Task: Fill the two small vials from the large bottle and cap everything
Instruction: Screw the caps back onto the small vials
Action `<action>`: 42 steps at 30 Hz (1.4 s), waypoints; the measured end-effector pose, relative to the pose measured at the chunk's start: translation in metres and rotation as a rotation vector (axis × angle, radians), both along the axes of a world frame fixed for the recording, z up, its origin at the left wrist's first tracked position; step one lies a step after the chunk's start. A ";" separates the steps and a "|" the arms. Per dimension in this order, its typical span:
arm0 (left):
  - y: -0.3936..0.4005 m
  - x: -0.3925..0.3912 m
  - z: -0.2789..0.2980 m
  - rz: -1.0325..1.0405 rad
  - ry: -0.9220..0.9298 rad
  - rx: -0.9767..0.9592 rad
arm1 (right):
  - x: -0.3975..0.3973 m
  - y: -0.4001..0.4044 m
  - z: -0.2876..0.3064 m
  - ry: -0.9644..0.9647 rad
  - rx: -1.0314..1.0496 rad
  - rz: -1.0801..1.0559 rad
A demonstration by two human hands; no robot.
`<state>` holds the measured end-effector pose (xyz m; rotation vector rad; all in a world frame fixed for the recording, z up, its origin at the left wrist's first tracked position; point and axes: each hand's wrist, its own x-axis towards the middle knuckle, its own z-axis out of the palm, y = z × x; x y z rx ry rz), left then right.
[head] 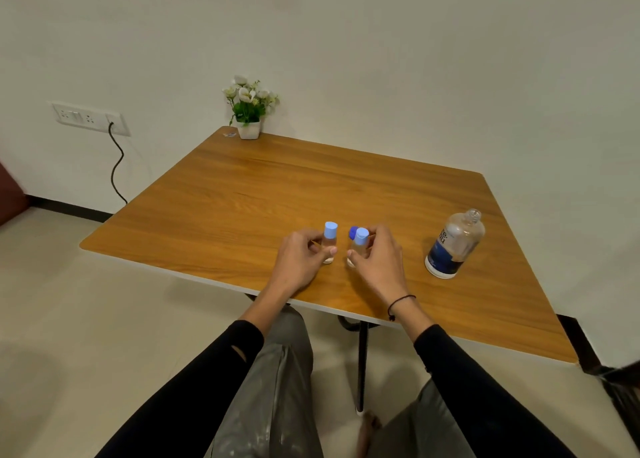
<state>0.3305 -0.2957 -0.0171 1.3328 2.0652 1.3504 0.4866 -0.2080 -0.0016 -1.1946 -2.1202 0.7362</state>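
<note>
Two small clear vials stand on the wooden table [242, 194] near its front edge, each with a light blue cap on. My left hand [301, 260] pinches the left vial [329, 241] by its body. My right hand [377, 260] grips the right vial [358, 244], which leans slightly. Just behind the right vial's cap a darker blue cap [353, 231] shows; what it rests on is hidden. The large clear bottle [453, 246] with a dark blue label stands uncapped to the right, apart from both hands.
A small white pot of white flowers [249, 109] sits at the table's far left corner. A wall socket with a black cable [116, 166] is on the left wall. My knees are under the table's front edge.
</note>
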 end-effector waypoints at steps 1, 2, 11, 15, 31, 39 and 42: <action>0.000 0.002 0.000 -0.013 0.002 -0.002 | 0.000 0.001 -0.003 -0.005 -0.010 -0.007; 0.001 0.004 0.000 -0.023 0.001 -0.002 | 0.000 0.002 -0.005 -0.008 -0.006 -0.008; 0.058 -0.006 0.063 -0.188 0.020 0.166 | 0.002 0.038 0.079 0.136 0.192 -0.034; 0.117 -0.011 0.117 -0.205 0.061 0.222 | 0.008 0.093 0.142 0.144 0.303 -0.047; 0.435 0.045 0.078 -0.208 0.046 0.101 | 0.060 0.394 0.080 0.050 0.159 -0.233; 0.531 0.057 0.015 -0.152 0.048 0.041 | 0.059 0.478 0.022 0.073 0.091 -0.367; 0.540 0.058 -0.003 -0.151 0.061 0.008 | 0.059 0.483 0.002 0.043 0.035 -0.363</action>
